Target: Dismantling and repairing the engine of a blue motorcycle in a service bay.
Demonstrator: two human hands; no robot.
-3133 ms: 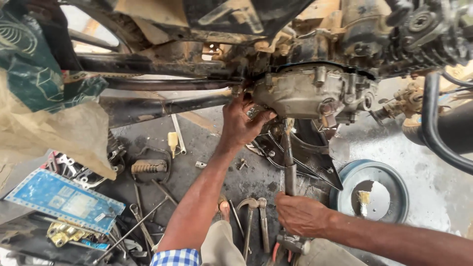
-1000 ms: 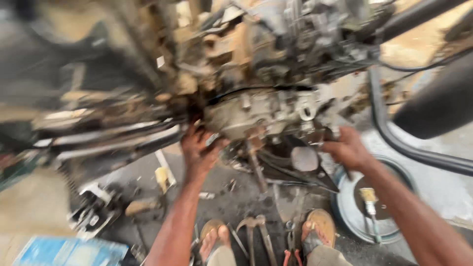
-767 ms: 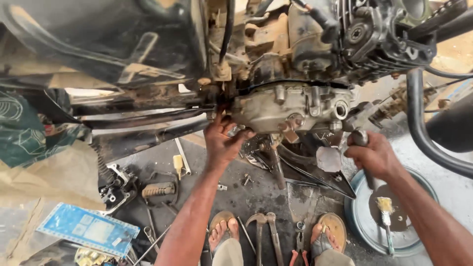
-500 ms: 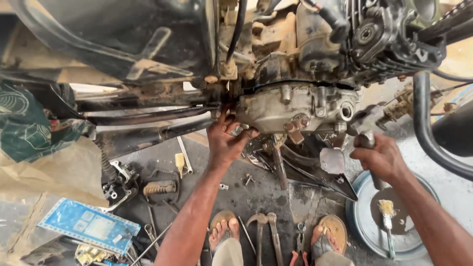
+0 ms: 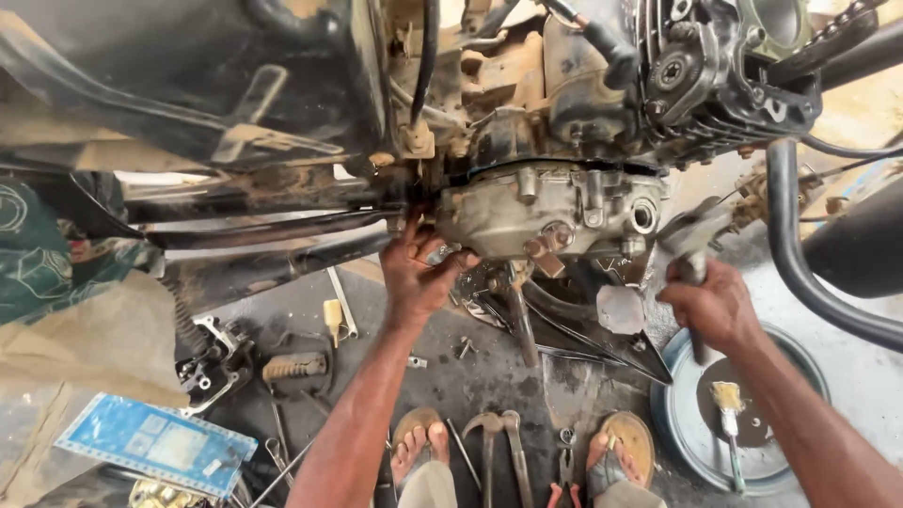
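below, pliers (image 5: 503, 452), round pan (image 5: 687, 423), blue packet (image 5: 155, 442)

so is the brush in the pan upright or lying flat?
Lying flat. The brush rests on the floor of the round pan, bristles toward the engine, handle pointing away. No hand touches it.

- engine case (image 5: 550, 212): dull grey metal with brown grime
- frame tubes (image 5: 273, 235): black
- flat packet (image 5: 155, 444): blue
- round pan (image 5: 691, 442): grey-blue
- brush (image 5: 726, 400): yellowish bristles
- cloth (image 5: 42, 259): dark green, pale line pattern
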